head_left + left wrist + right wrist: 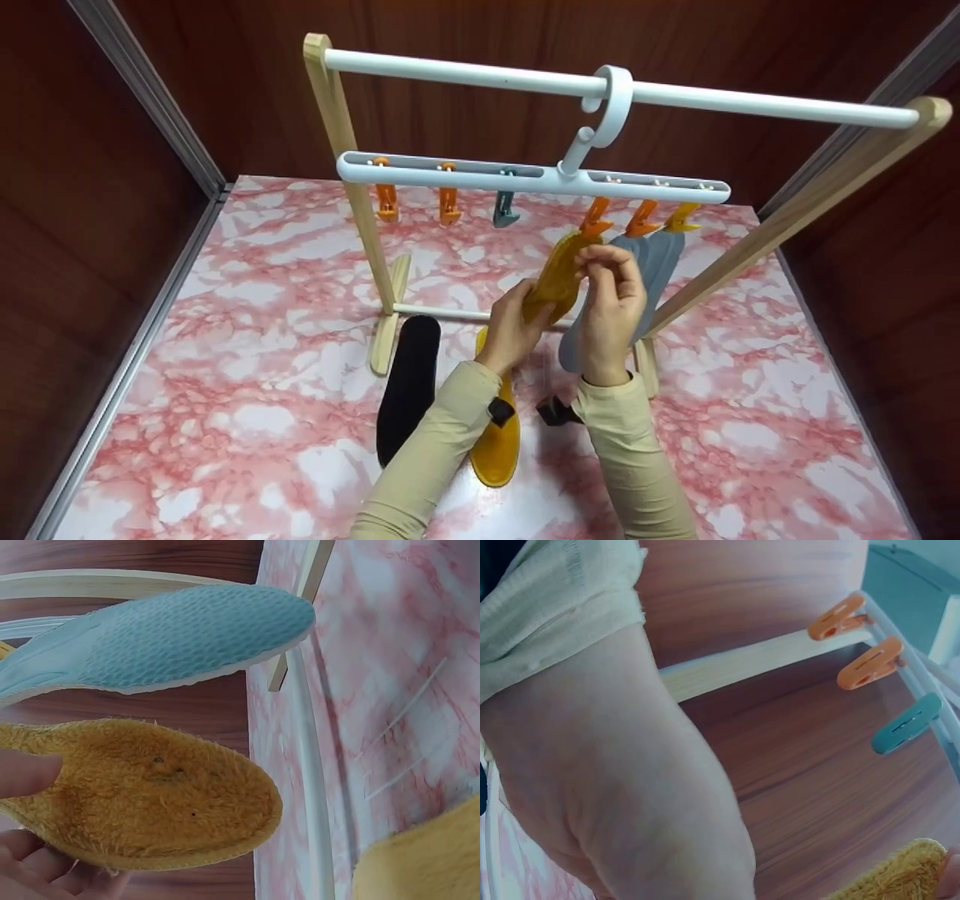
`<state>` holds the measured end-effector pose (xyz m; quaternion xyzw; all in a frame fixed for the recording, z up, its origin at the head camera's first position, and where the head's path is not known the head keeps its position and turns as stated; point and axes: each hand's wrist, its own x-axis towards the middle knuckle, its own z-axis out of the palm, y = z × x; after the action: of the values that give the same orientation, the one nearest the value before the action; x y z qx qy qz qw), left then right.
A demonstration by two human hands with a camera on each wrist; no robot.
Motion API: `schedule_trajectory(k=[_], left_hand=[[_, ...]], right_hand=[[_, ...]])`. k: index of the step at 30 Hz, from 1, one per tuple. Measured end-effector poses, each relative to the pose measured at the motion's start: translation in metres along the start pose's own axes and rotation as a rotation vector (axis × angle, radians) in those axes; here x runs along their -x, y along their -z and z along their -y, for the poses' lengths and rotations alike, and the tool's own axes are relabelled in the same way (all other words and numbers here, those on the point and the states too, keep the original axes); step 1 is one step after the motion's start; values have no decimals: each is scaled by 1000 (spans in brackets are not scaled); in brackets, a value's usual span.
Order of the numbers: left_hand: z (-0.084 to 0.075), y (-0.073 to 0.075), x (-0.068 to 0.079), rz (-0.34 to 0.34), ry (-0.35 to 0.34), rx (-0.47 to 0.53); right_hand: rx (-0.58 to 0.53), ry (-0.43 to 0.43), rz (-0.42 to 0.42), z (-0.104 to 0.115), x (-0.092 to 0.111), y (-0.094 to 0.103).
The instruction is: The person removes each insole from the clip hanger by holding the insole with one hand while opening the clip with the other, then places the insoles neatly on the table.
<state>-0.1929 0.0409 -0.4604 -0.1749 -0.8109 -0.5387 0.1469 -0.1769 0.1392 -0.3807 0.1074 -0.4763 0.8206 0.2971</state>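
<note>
In the head view, my left hand holds a mustard-yellow fuzzy insole, thumb on one face and fingers behind. The insole's top end reaches an orange clip on the hanger; whether the clip bites it I cannot tell. My right hand has bent fingers at the insole's upper edge, but whether they pinch it is unclear. Just right of it, grey-blue insoles hang under another orange clip and a yellow clip. The left wrist view shows one dimpled insole beside the yellow insole.
A white hanger hooks over the white bar of a wooden-legged rack. Two orange clips and a green clip hang at its left. On the pink marbled surface lie a black insole and another yellow insole.
</note>
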Motion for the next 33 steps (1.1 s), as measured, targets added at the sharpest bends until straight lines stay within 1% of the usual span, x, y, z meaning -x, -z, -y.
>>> schedule_trajectory(k=[3, 7, 11, 14, 17, 19, 22, 26, 30, 33], left_hand=[[0, 1, 0, -3, 10, 20], [1, 3, 2, -3, 34, 29], [2, 5, 4, -9, 31, 34], [1, 6, 6, -1, 52, 36], [0, 9, 7, 6, 71, 46], [-1, 10, 8, 8, 72, 58], [-1, 12, 10, 13, 60, 68], [-1, 14, 13, 20, 32, 39], [-1, 16, 16, 28, 7, 19], [-1, 16, 18, 35, -2, 22]], right_hand=[[9, 19, 26, 0, 1, 0], [49, 48, 22, 1, 0, 1], [92, 52, 7, 3, -1, 2], [104, 49, 1, 6, -3, 2], [128, 53, 7, 7, -4, 3], [152, 56, 19, 7, -4, 4], [190, 71, 53, 7, -6, 6], [206, 84, 141, 8, -9, 8], [209, 35, 216, 10, -14, 10], [232, -14, 233, 13, -17, 10]])
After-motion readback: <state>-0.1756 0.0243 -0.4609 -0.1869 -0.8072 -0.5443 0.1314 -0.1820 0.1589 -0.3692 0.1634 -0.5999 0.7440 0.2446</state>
